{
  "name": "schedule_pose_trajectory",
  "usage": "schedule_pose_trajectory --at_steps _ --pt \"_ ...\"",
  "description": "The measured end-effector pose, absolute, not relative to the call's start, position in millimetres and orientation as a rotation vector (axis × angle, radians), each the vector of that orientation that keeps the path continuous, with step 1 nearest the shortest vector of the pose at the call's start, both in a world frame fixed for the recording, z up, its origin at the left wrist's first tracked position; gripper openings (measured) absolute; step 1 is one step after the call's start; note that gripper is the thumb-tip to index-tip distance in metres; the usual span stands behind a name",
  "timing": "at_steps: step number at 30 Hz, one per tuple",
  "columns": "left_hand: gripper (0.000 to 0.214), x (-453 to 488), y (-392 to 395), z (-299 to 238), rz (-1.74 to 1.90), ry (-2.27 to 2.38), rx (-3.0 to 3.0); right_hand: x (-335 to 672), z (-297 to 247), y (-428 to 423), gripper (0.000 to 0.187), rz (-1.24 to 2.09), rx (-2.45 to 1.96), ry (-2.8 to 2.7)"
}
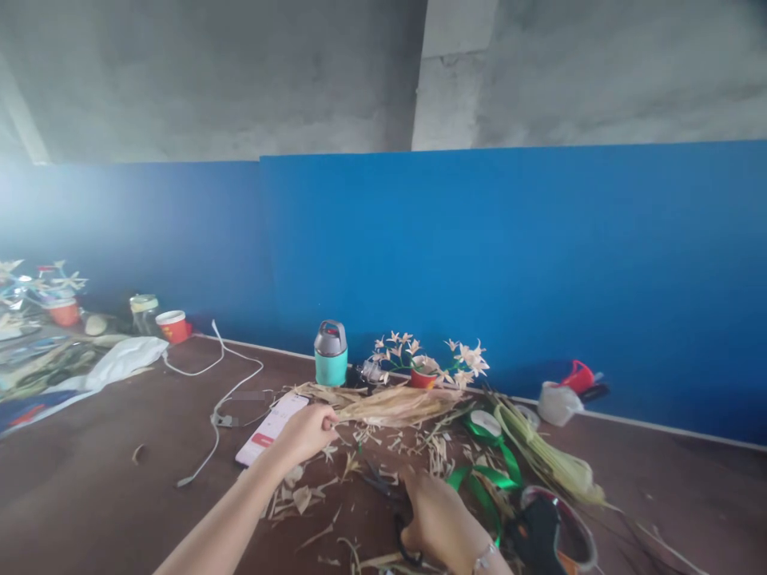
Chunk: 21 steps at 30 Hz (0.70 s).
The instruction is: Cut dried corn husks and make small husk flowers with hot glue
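From the head view, we have our left hand (315, 430) curled over the phone's near edge, fingertips drawn together by the narrow end of the dried husks (399, 406); whether they pinch a strip, we can't tell. Our right hand (440, 515) is closed round the dark scissors (400, 533), blades angled away over the scraps (303, 497) on the desk (108, 487).

Those husks lie across the middle, in front of the potted flowers (470, 359). They look light, dry and papery, likely to split, so we'd judge a gentle pinch at the gathered end best. The scissors look stiff and firm, best held by the loops.

Writing? The phone (276, 427) shows marks too blurred to read; we make out no brand.
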<state>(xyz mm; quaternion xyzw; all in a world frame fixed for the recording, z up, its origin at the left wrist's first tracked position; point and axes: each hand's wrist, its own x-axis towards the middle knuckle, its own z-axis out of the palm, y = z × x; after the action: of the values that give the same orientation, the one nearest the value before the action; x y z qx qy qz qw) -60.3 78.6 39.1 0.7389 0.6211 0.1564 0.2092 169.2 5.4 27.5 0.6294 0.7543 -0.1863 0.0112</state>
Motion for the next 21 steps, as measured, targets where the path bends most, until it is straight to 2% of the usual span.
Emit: schedule_pose_trajectory --at_steps 8,21 --pt "0.022 -38.2 82.8 35.9 0.407 1.794 2.102 161.3 39.5 -0.9 0.055 -0.481 1.943 2.327" --pt "0.023 -40.7 95.3 57.6 0.645 1.635 1.941 152.7 56.9 -6.6 0.04 -0.579 1.978 2.287"
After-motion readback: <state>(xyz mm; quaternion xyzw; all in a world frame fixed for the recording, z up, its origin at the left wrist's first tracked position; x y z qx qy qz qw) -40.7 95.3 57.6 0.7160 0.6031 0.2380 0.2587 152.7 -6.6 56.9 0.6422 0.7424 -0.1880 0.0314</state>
